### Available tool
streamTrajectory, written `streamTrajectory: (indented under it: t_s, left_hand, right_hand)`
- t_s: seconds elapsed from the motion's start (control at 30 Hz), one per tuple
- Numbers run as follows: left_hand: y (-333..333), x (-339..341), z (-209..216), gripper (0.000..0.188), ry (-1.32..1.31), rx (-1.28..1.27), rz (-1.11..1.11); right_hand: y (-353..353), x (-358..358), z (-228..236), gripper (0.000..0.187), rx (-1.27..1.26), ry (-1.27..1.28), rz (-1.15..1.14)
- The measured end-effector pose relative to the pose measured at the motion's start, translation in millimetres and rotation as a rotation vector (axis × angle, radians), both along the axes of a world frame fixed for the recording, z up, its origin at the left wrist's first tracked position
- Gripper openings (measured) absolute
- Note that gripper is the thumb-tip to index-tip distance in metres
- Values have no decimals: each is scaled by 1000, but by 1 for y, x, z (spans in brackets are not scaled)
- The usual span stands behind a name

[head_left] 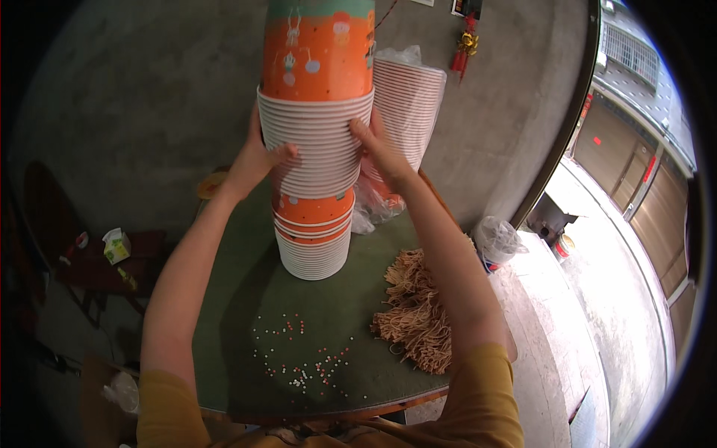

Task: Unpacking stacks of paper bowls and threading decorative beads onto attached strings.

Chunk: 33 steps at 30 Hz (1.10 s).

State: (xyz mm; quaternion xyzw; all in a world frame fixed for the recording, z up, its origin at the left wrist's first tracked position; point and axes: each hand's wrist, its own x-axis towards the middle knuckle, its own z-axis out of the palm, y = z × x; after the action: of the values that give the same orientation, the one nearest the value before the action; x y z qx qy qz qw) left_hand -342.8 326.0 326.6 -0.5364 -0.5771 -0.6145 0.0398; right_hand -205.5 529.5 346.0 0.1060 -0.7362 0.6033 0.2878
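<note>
My left hand point(261, 155) and my right hand point(382, 149) grip a tall stack of nested paper buckets point(317, 123) from both sides, with the thumbs toward me. The white rims are packed close, and the top bucket shows an orange and green printed wall. Directly below stands another stack of orange and white paper buckets point(314, 254) on the green table point(231, 313). Whether the upper stack rests in the lower one or hangs just over it, I cannot tell. Behind my right hand, more stacked buckets point(414, 97) stand in a clear plastic bag point(370, 205).
A bundle of tan cords point(414, 313) lies at the table's right. Small white and red dots point(302, 373) are scattered near the front edge. At the left is a chair point(142, 257) holding a tissue pack point(116, 246). A doorway opens onto pavement point(590, 299) at right.
</note>
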Motion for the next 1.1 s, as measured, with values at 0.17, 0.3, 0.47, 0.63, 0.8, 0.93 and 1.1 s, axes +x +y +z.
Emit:
streamTrajectory:
  t_s: [0.17, 0.3, 0.47, 0.63, 0.8, 0.93, 1.1]
  left_hand:
    - [1, 21, 63, 122, 126, 74, 41]
    - [-8, 47, 102, 121, 181, 110, 43]
    - [-26, 96, 92, 119, 114, 49, 62]
    - [-53, 159, 20, 128, -50, -11, -27]
    - [-50, 164, -115, 140, -179, -87, -115]
    - [-50, 163, -174, 141, -228, -113, -158]
    - [-45, 160, -204, 141, -272, -96, -113]
  right_hand:
    - [2, 13, 58, 80, 131, 74, -89]
    - [-8, 44, 98, 95, 91, 86, -53]
    - [-23, 108, 90, 89, 118, 15, -68]
    - [-45, 155, -2, 93, -19, -64, -13]
    - [-60, 176, -131, 106, -166, -66, 12]
    - [-55, 164, -212, 108, -209, -84, 17]
    - [-47, 158, -228, 108, -227, -128, 74]
